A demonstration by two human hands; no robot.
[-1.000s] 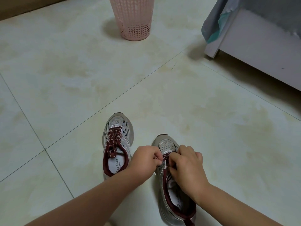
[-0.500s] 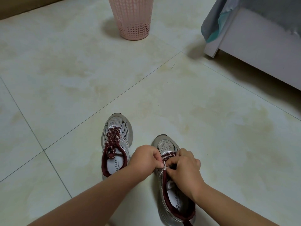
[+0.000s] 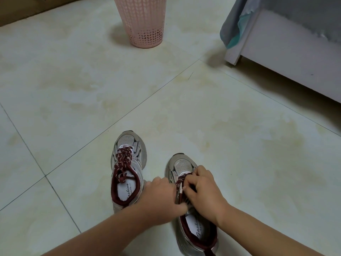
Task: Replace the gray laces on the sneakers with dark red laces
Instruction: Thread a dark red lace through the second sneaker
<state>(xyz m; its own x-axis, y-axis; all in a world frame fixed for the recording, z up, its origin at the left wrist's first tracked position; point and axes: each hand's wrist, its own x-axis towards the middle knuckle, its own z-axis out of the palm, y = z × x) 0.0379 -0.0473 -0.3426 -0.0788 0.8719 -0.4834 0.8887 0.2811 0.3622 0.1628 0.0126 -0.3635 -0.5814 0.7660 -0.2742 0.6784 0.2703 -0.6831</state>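
Two grey sneakers with dark red collars stand on the tiled floor, toes pointing away from me. The left sneaker (image 3: 127,170) carries a dark red lace (image 3: 123,159) laced up its front and stands alone. Over the right sneaker (image 3: 186,209) both hands work at its dark red lace (image 3: 180,180). My left hand (image 3: 161,198) grips the lace from the left side with curled fingers. My right hand (image 3: 203,189) pinches the lace from the right, covering most of the eyelets. A lace tip shows between the two hands.
A pink perforated plastic basket (image 3: 143,21) stands on the floor at the back. A white bed frame (image 3: 287,60) with a grey and teal cloth (image 3: 234,26) hanging over its corner fills the upper right.
Both hands have slid a little down the right sneaker's lacing, towards its collar, and more of its toe now shows. The left sneaker has not moved.
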